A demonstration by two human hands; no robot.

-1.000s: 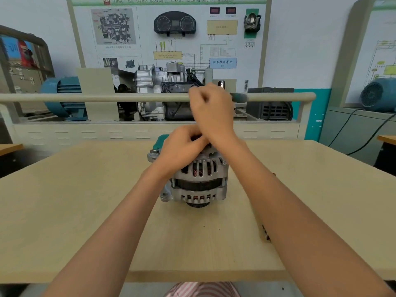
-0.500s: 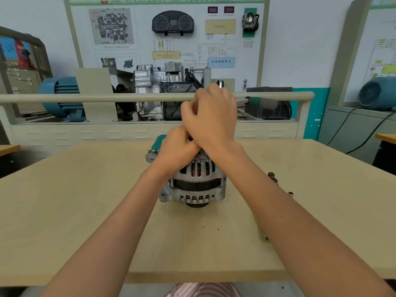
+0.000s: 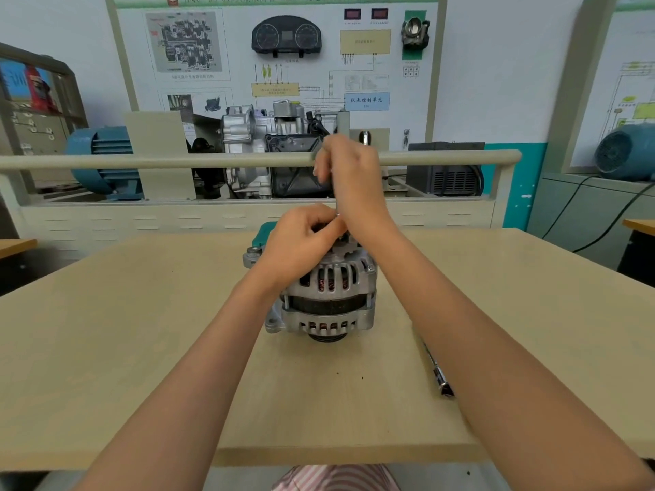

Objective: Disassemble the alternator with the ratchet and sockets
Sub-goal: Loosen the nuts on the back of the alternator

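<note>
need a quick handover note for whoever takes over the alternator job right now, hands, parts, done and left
Left hand: on top of the alternator, fingers curled around something at its top centre; what exactly is hidden.
Right hand: raised above the alternator, gripping an upright slim tool that runs down to the top centre.
Alternator: stands mid-table, housing still in one piece.
A metal bar tool lies on the table to its right, partly under the right forearm. A green object sits behind the alternator.
Done: nothing visibly removed.
Left: loosen the top fastener, then split the housing.
</note>
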